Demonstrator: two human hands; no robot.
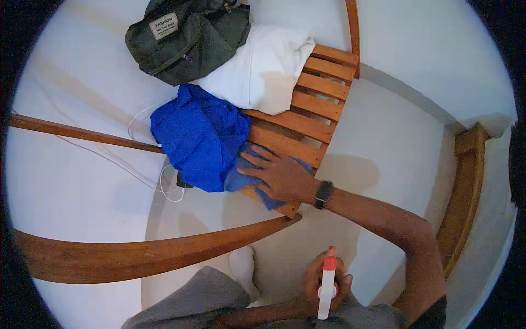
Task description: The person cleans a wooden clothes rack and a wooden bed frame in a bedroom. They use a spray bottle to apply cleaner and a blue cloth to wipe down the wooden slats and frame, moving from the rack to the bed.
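Observation:
My right hand (287, 177), with a dark band on the wrist, lies flat with fingers spread on a blue-grey cloth (240, 179). Beneath the cloth is the near end of a slatted wooden shelf (312, 123). Low in the view, close to my lap, my left hand (311, 279) grips a spray bottle with a white and red trigger head (327, 283). The bottle's body is mostly hidden under the head and hand. A bright blue fabric bundle (201, 140) sits on the shelf, just left of my right fingers.
Beyond the blue bundle are a folded white cloth (263, 70) and a dark green bag (193, 45) bearing a label. A white cable (111, 158) runs to a black device (183, 181). Wooden posts (123, 261) frame the shelf; a wooden piece (462, 193) stands right.

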